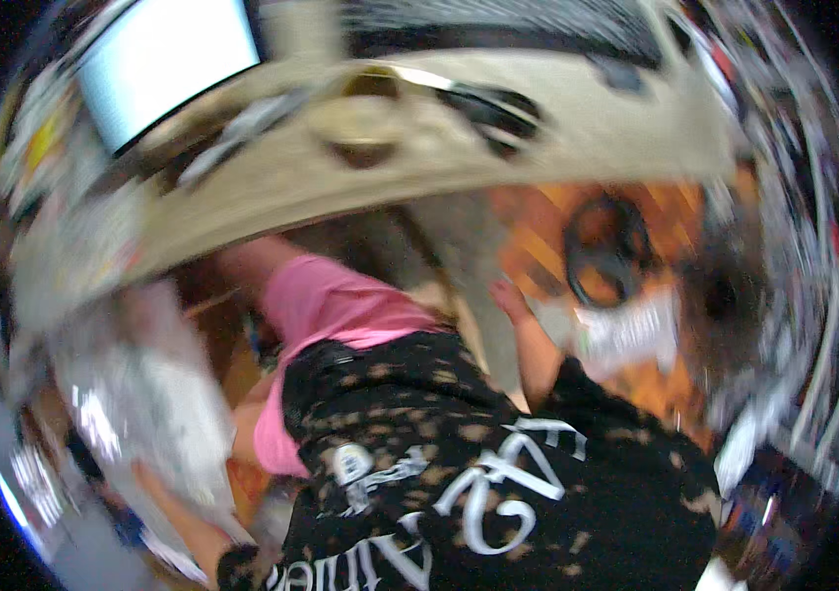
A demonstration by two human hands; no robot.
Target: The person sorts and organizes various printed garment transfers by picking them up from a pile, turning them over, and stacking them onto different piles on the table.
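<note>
My right arm hangs down beside the desk, and my right hand (510, 300) is over the floor, left of a white package (631, 330). Its fingers are smeared by motion, so I cannot tell whether it holds anything. At the lower left, my left hand (150, 483) is low beside a large pale plastic-looking bag (148, 394). Whether it touches the bag is unclear, and its fingers are blurred too. Beyond the package lies a black ring-shaped object (602, 251), perhaps a coiled cable.
A beige desk (577, 138) spans the far side. On it are a lit screen (168, 64), a yellowish round roll or bowl (360, 123), a black-handled tool (493, 113) and a long dark object (498, 28). Cluttered shelves (823, 246) line the right.
</note>
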